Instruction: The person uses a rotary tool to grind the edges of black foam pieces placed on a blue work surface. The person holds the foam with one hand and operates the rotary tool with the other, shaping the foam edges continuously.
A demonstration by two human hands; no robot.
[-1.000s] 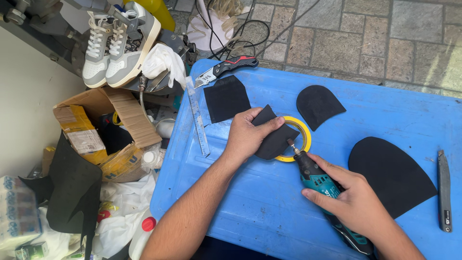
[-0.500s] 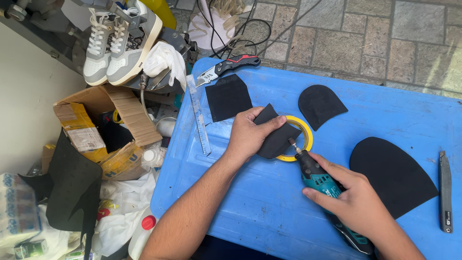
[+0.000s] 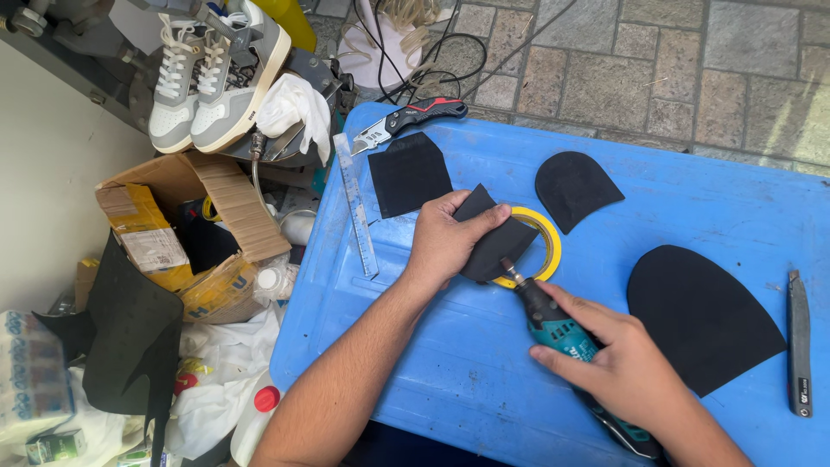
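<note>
Head view: right hand (image 3: pixel 627 367) grips teal rotary tool (image 3: pixel 553 324), tip pointing up-left at black piece (image 3: pixel 497 242) pinched by left hand (image 3: pixel 445 242)

My left hand (image 3: pixel 445 238) covers most of the black rubber piece (image 3: pixel 501 244) I'm holding down, and that piece plus the rotary tool (image 3: pixel 566 337) hides the near side of the yellow tape roll (image 3: pixel 551 242), so you only get an arc of it. The tool's bit is too tiny to make out where it meets the rubber, and its tail end runs under my right hand (image 3: pixel 622 367) and off the bottom edge. Sneakers (image 3: pixel 212 73) at the top are cropped by the frame too.
</note>
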